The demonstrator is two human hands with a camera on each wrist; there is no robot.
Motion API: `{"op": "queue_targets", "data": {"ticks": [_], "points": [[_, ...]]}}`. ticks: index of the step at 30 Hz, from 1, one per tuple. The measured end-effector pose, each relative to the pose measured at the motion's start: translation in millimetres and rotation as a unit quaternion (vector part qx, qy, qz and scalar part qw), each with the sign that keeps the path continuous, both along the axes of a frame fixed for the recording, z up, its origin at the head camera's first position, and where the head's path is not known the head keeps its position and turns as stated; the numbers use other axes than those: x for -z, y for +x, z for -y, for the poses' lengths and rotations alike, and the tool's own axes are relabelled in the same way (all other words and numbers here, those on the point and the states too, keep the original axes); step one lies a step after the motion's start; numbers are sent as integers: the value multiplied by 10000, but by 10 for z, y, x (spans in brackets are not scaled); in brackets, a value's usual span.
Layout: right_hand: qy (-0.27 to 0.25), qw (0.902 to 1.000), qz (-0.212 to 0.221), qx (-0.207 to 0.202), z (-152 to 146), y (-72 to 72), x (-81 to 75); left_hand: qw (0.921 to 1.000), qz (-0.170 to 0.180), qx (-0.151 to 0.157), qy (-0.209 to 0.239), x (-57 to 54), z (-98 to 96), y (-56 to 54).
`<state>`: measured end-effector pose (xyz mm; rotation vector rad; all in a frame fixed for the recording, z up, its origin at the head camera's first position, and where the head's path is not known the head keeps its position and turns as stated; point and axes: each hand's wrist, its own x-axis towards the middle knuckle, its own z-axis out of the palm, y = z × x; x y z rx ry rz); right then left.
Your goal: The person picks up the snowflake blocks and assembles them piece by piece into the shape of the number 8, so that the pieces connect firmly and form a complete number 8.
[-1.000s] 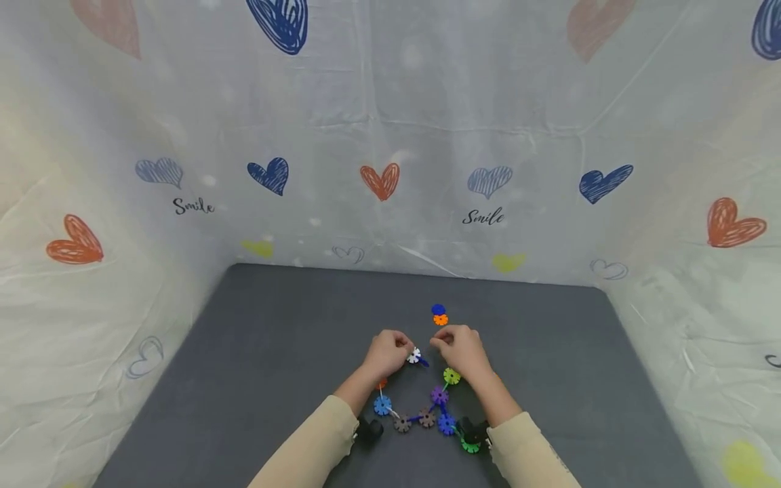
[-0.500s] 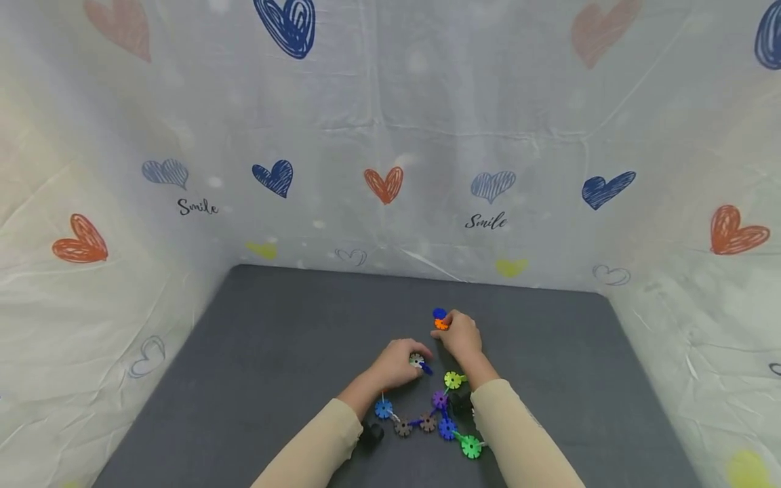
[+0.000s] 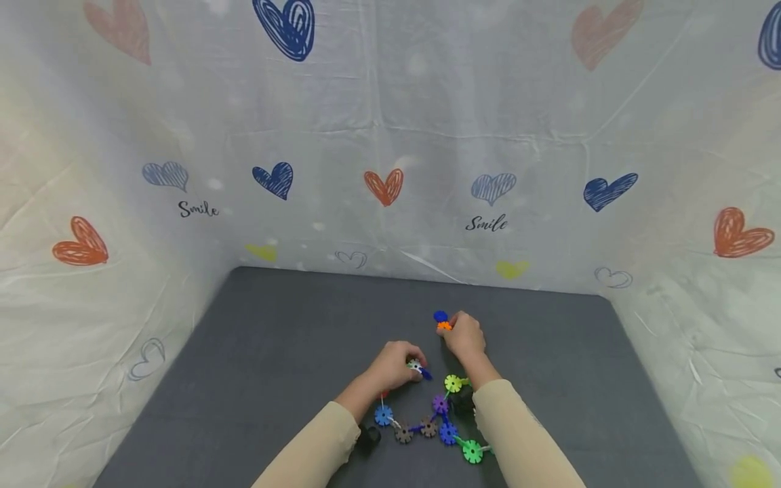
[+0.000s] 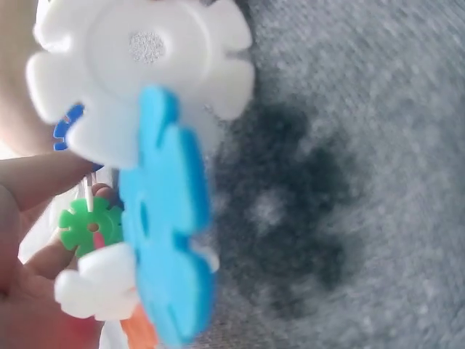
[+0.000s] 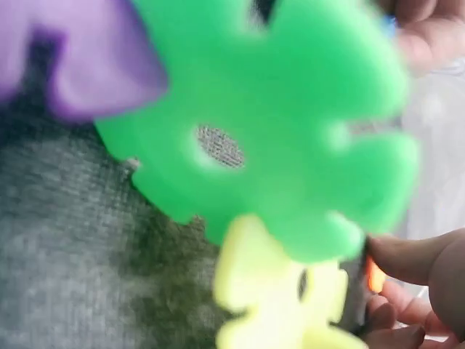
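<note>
My left hand (image 3: 393, 366) holds a white notched plastic disc (image 3: 415, 364) with a dark blue disc (image 3: 426, 373) slotted into it. In the left wrist view a green disc (image 4: 90, 224) shows among the fingers, while a light blue disc (image 4: 171, 218) and a large white disc (image 4: 138, 51) stand close to the camera. Farther forward, my right hand (image 3: 466, 339) pinches an orange notched disc (image 3: 444, 327) between thumb and fingers. A second blue disc (image 3: 441, 316) lies just beyond it. The right palm is hidden from the head view.
Between the forearms runs a chain of joined discs, among them a brown disc (image 3: 404, 434), a purple disc (image 3: 441, 404), a bright green disc (image 3: 472, 451) and a yellow-green disc (image 3: 453, 383). The dark grey table (image 3: 293, 325) ends at a hanging white cloth (image 3: 329, 149) printed with hearts.
My right hand has moved forward from near the left hand and taken hold of the orange disc. The left hand has turned slightly, still holding the white disc.
</note>
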<state>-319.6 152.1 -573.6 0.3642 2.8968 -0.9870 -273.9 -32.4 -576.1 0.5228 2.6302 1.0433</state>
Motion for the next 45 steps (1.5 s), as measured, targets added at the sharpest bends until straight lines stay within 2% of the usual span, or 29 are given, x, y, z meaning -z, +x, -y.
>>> {"op": "queue_targets", "data": {"ticks": [3,5,8,10,14,18,21,30,45], "points": [[-116,9995,271,100,-15,55,-57,9999,-17,-95,111,-8,20,4],[-253,9992,291,60,-23,107,-110,9996,-113,-186,160,-20,37,-2],[-795,9966,204,-33,-20,232,-187,9990,-234,-338,170,-35,64,-21],[-1350,9905,246,-66,-10,359,-207,9987,-223,-425,166,-30,81,-29],[-2405,9698,388,-58,28,647,-176,9978,-111,-529,379,-11,115,-22],[-2836,9579,433,-147,94,804,-104,9961,126,-653,587,20,158,-20],[-2897,9558,456,-188,129,827,-66,9947,314,-694,695,39,181,-32],[-2867,9567,405,-283,129,733,-66,9915,413,-686,1025,45,209,-121],[-2944,9535,588,-259,133,715,-35,9876,632,-720,1240,50,236,-102]]}}
